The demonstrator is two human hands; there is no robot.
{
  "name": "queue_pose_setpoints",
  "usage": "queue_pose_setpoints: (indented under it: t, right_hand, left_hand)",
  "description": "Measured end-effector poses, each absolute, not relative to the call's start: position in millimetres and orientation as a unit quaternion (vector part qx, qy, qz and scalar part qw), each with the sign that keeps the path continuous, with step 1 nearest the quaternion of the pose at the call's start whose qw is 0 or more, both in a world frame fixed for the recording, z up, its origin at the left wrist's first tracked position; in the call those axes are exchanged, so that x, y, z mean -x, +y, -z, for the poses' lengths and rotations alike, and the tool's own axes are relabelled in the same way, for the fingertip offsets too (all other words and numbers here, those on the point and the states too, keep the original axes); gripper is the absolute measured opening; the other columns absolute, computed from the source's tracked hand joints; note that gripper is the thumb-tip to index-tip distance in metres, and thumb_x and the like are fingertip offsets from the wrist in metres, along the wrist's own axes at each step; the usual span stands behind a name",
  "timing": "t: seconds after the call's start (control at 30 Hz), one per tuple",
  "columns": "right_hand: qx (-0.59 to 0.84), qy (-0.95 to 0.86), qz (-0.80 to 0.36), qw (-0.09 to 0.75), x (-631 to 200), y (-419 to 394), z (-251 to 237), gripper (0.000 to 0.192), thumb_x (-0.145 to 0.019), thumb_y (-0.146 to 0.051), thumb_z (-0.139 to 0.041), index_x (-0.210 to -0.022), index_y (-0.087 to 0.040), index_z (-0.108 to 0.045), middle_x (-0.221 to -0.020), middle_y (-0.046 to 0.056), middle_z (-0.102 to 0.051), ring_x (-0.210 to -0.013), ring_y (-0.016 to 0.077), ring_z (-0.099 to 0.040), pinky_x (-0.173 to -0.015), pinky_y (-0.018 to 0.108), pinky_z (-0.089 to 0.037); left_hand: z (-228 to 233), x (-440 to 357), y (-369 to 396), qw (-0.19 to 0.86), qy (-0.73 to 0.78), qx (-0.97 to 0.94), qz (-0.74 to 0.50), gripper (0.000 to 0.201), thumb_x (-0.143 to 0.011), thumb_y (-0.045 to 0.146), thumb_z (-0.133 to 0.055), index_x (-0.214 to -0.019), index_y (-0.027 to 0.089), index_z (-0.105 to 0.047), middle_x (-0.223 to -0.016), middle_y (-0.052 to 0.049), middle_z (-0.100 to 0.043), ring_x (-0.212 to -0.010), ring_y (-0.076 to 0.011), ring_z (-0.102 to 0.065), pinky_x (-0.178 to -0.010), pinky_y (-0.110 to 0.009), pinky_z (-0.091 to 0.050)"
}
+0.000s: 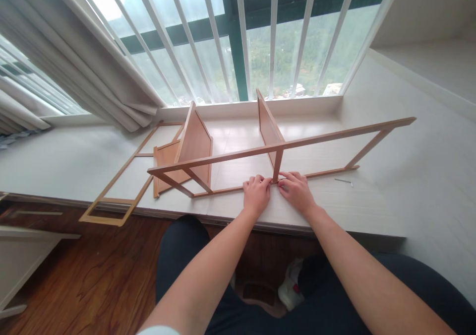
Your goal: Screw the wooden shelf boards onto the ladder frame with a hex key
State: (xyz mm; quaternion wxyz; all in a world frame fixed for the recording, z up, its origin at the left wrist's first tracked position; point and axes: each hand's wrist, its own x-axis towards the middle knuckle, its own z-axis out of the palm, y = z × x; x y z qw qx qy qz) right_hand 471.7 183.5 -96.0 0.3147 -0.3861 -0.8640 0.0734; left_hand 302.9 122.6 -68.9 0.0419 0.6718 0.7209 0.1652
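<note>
A wooden shelf frame (238, 153) stands on its long side on the pale window ledge, with two shelf panels (270, 119) (195, 144) set upright in it. My left hand (257, 193) is closed around its lower rail, just left of the middle crossbar (277, 164). On the other side of that crossbar, my right hand (296, 191) has its fingers curled over the same rail, thumb and fingertips close to the joint. Whether a small part lies between those fingertips is hidden. Right of my hands, an Allen key (344, 181) rests on the ledge.
A second wooden frame (119, 173) lies at the left, its end sticking out past the ledge's front edge. Beside it is another wooden panel (167, 160). Behind are white window bars (273, 37) and a grey curtain (85, 42). A wall (420, 141) bounds the right.
</note>
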Motion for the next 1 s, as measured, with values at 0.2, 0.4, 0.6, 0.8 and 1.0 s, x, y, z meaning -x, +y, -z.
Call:
queue_pose_setpoints:
  t: [0.2, 0.4, 0.6, 0.8, 1.0]
  right_hand:
    - [0.383, -0.864, -0.102, 0.31, -471, 186, 98, 0.011, -0.09, -0.02, -0.062, -0.082, -0.024, -0.069, -0.118, 0.003, -0.075, -0.107, 0.0256, -0.061, -0.094, 0.044, -0.034]
    - [0.384, -0.867, -0.104, 0.3, -471, 185, 96, 0.011, -0.091, -0.021, -0.061, -0.084, -0.024, -0.068, -0.12, 0.0, -0.075, -0.107, 0.0245, -0.061, -0.092, 0.043, -0.033]
    - [0.384, -0.863, -0.136, 0.299, -474, 188, 97, 0.011, -0.092, -0.022, -0.059, -0.086, -0.025, -0.069, -0.119, 0.001, -0.075, -0.107, 0.0248, -0.062, -0.091, 0.043, -0.034]
    - [0.382, -0.852, -0.185, 0.307, -478, 194, 98, 0.011, -0.092, -0.023, -0.059, -0.088, -0.026, -0.069, -0.115, 0.001, -0.076, -0.108, 0.0244, -0.063, -0.091, 0.042, -0.035]
    - [0.381, -0.859, -0.153, 0.306, -475, 192, 96, 0.01, -0.093, -0.024, -0.058, -0.09, -0.025, -0.068, -0.113, 0.004, -0.076, -0.108, 0.0254, -0.063, -0.092, 0.042, -0.036]
  left_hand:
    - [69, -304, 122, 0.039, 0.723, -0.669, -0.168, 0.029, -0.102, 0.032, -0.045, -0.123, 0.035, -0.066, -0.116, -0.006, -0.064, -0.11, -0.0253, -0.051, -0.093, -0.043, -0.032]
    - [70, -304, 122, 0.03, 0.717, -0.677, -0.164, 0.034, -0.101, 0.029, -0.045, -0.13, 0.037, -0.062, -0.115, -0.006, -0.063, -0.109, -0.0253, -0.05, -0.091, -0.043, -0.033]
    - [68, -302, 122, 0.039, 0.712, -0.684, -0.153, 0.039, -0.1, 0.026, -0.044, -0.132, 0.041, -0.06, -0.115, -0.005, -0.062, -0.108, -0.0251, -0.05, -0.09, -0.042, -0.033]
    - [70, -300, 122, 0.038, 0.711, -0.687, -0.145, 0.04, -0.099, 0.023, -0.046, -0.132, 0.041, -0.06, -0.116, -0.005, -0.061, -0.107, -0.0249, -0.049, -0.09, -0.043, -0.033]
    - [71, -300, 122, 0.033, 0.707, -0.691, -0.15, 0.038, -0.098, 0.023, -0.046, -0.129, 0.041, -0.06, -0.115, -0.004, -0.061, -0.106, -0.0254, -0.049, -0.09, -0.043, -0.033]
